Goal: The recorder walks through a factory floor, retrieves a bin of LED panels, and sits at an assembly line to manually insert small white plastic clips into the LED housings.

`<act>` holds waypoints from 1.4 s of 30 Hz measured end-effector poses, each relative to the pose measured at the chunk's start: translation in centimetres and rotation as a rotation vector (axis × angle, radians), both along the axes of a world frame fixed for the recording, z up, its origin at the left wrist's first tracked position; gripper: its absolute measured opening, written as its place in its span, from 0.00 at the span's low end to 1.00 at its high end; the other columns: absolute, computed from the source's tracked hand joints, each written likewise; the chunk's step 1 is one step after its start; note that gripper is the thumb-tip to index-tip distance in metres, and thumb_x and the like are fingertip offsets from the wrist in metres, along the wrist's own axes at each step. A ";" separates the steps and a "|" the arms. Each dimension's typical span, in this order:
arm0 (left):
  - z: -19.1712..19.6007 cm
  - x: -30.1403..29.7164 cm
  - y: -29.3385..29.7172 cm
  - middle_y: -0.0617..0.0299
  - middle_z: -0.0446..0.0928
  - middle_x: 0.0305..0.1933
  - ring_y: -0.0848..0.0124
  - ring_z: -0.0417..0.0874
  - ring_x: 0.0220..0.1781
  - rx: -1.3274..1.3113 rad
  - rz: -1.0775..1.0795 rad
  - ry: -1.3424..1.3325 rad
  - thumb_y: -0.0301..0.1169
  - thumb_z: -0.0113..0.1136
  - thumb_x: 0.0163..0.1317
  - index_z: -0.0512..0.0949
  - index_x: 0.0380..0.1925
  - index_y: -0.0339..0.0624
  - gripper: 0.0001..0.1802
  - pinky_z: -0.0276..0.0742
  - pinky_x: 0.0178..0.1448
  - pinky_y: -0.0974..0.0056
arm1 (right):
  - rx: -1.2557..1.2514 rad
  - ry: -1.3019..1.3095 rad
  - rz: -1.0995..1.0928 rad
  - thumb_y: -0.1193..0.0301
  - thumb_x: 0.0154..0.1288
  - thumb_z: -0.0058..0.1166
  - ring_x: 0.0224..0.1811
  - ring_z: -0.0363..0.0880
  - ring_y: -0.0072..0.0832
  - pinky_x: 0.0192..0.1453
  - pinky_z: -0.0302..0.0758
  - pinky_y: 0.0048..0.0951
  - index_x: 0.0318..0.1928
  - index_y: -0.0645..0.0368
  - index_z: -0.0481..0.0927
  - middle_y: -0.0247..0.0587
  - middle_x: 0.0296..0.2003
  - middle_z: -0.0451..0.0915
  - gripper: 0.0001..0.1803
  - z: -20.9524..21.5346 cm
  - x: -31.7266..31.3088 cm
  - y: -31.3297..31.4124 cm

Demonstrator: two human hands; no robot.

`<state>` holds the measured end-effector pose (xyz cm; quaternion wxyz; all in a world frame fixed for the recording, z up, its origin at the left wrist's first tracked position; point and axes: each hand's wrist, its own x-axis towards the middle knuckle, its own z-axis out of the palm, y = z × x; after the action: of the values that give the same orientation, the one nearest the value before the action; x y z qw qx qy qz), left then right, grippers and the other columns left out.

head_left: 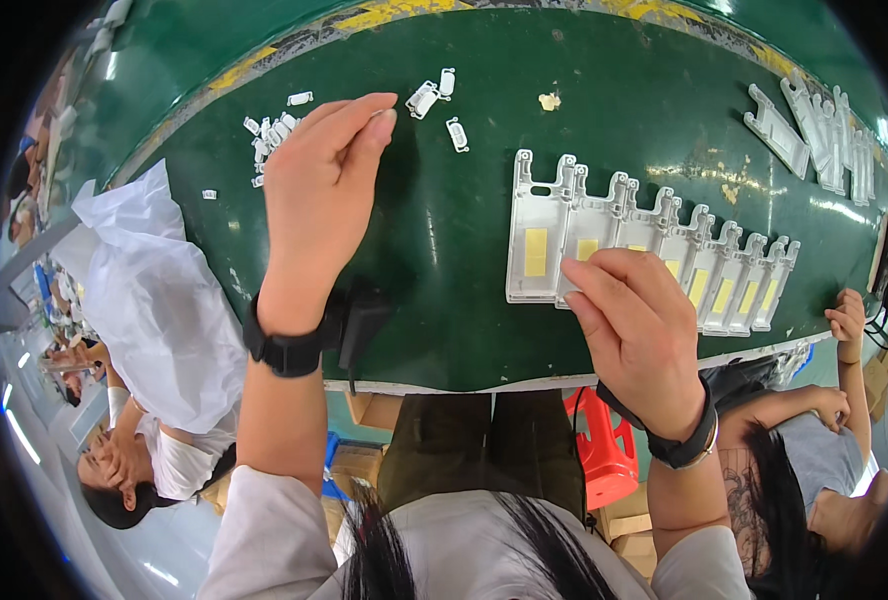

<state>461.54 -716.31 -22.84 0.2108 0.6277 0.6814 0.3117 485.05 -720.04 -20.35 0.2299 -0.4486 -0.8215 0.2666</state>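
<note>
My left hand [319, 190] is raised over the left part of the green table, thumb and forefinger brought together. A tiny pale bit shows at their tips, too small to name. Close by lie small white plastic parts with looped ends [422, 100], and a loose pile of similar ones [274, 138] is partly behind the hand. On the right, flat white plastic housings [539, 215] overlap in a row, each with a yellow rectangle. My right hand [644, 330] pinches the lower edge of the second white plastic housing [586, 215], covering part of it.
More white housings [829, 135] lie in a heap at the far right. A white plastic bag [169, 300] hangs over the table's left edge. A red stool [604, 450] stands below the front edge. One person sits at the left; another person's hand [847, 316] is at the right edge.
</note>
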 end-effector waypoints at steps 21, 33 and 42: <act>1.5 6.6 -6.2 0.58 0.76 0.29 0.69 0.79 0.29 -0.165 -0.140 -0.575 0.16 0.56 0.52 0.77 0.34 0.36 0.08 0.73 0.34 0.70 | -0.082 0.250 -0.114 0.84 0.48 0.55 0.32 0.76 0.37 0.31 0.74 0.31 0.43 0.62 0.74 0.43 0.32 0.77 0.18 -0.6 -2.7 -0.6; -1.2 6.6 -6.4 0.59 0.75 0.34 0.66 0.75 0.30 0.114 -0.246 -0.159 0.18 0.61 0.44 0.76 0.33 0.37 0.13 0.72 0.35 0.66 | -0.039 0.006 -0.331 0.83 0.48 0.56 0.26 0.76 0.28 0.30 0.72 0.23 0.29 0.61 0.78 0.40 0.29 0.76 0.06 -1.3 -2.3 1.4; -3.0 6.7 -7.1 0.67 0.75 0.42 0.68 0.72 0.34 0.176 -0.414 0.106 0.23 0.66 0.32 0.79 0.32 0.41 0.19 0.70 0.37 0.66 | 0.103 -0.179 -0.232 0.80 0.46 0.56 0.32 0.74 0.35 0.35 0.71 0.30 0.29 0.61 0.78 0.39 0.28 0.75 0.06 -2.8 -3.2 2.3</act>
<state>468.25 -723.38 -25.87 0.1786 0.7857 0.5184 0.2864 481.84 -717.70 -23.16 0.2078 -0.5499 -0.7940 0.1548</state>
